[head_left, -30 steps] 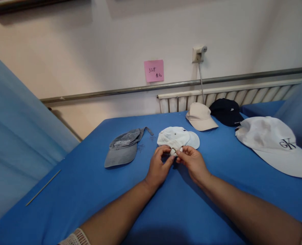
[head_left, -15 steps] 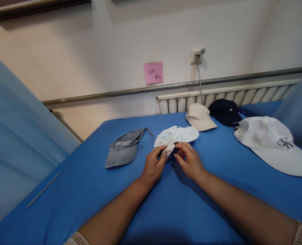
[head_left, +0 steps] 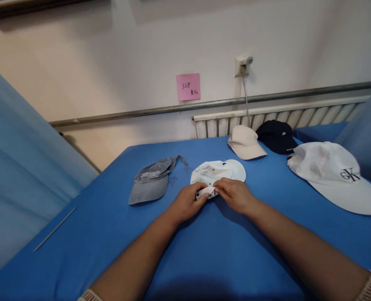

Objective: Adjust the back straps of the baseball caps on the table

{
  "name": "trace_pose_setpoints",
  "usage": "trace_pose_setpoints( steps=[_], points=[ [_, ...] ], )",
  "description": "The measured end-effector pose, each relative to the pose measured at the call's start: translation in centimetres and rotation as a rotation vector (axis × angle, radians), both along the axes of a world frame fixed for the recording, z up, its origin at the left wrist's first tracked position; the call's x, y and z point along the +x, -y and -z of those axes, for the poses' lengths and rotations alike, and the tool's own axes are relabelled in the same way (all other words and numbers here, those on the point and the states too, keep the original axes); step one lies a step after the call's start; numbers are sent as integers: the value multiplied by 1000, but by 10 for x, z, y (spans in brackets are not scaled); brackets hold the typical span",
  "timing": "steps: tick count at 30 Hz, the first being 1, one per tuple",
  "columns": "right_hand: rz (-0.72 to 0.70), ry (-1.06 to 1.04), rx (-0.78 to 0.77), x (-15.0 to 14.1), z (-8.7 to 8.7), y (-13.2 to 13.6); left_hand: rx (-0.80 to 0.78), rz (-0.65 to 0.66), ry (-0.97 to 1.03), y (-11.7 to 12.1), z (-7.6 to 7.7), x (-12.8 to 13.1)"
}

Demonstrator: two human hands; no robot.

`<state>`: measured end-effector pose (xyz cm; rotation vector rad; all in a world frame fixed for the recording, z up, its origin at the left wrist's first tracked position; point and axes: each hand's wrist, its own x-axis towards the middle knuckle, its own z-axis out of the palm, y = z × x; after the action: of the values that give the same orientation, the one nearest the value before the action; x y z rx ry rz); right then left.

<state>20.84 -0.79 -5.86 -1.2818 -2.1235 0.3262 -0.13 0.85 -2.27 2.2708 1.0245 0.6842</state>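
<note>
A white baseball cap (head_left: pixel 215 170) lies on the blue-covered table (head_left: pixel 185 251), its brim pointing right and its back strap toward me. My left hand (head_left: pixel 190 200) is closed on the left part of the strap, thumb in front. Pinched at the strap's right part are the fingers of my right hand (head_left: pixel 234 195). Between the two hands a short length of the white strap shows. My fingers hide the strap's ends and any fastening. Left of my hands rests a grey cap (head_left: pixel 151 182) with its strap hanging loose.
Toward the back right sit a beige cap (head_left: pixel 245 142) and a dark navy cap (head_left: pixel 277 136). A larger white cap with black letters (head_left: pixel 339 175) lies at the right. A thin stick (head_left: pixel 54 230) is near the left edge, beside a blue curtain (head_left: pixel 13 167). A radiator (head_left: pixel 223 125) stands behind.
The white cap has tipped, so more of its crown and back now shows. My right hand, whose thumb was apart from the strap, has closed on it.
</note>
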Motion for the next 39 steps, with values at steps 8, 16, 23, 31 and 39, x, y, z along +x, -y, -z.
trace_pose_setpoints(
  steps=[8,16,23,31,39],
  points=[
    [28,-76,-43,-1,2,-1,43,44,18,2,6,6],
    [51,-47,-26,-4,5,0,-132,6,91,-1,6,7],
    [85,-35,-31,-9,3,4,-75,-44,43,-2,18,9],
    [43,-264,-61,-7,2,3,81,-248,-40,6,15,9],
    [-61,-255,-17,7,6,-3,9,23,46,5,4,0]
  ],
)
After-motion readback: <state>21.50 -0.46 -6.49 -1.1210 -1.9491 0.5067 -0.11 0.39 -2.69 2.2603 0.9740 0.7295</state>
